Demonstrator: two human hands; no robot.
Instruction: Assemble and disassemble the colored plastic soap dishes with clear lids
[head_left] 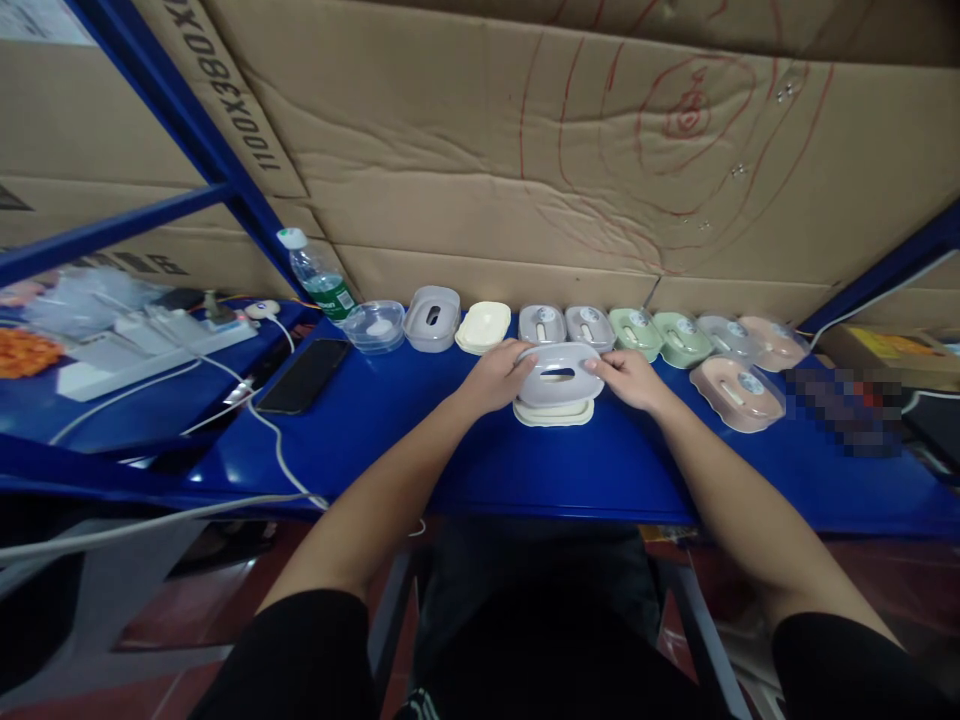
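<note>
Between both hands, tilted above the table, is a grey translucent plastic dish [561,359] with rounded corners and an oval slot. My left hand [497,376] grips its left end, thumb and fingers closed on the rim. The right end is pinched by my right hand [630,378]. Just beneath the dish a cream plastic tray [553,414] lies on the blue table; its back part is hidden. Behind my left hand sits another cream tray [484,327], with a similar grey dish [432,322] and clear plastic covers [374,328] farther left.
Lidded boxes in grey [541,325], green [636,333] and pink [739,394] line the back and right of the blue table [420,440]. A phone [303,376], a water bottle [319,275] and white cables [279,450] are at left. Cardboard [450,150] forms the back wall.
</note>
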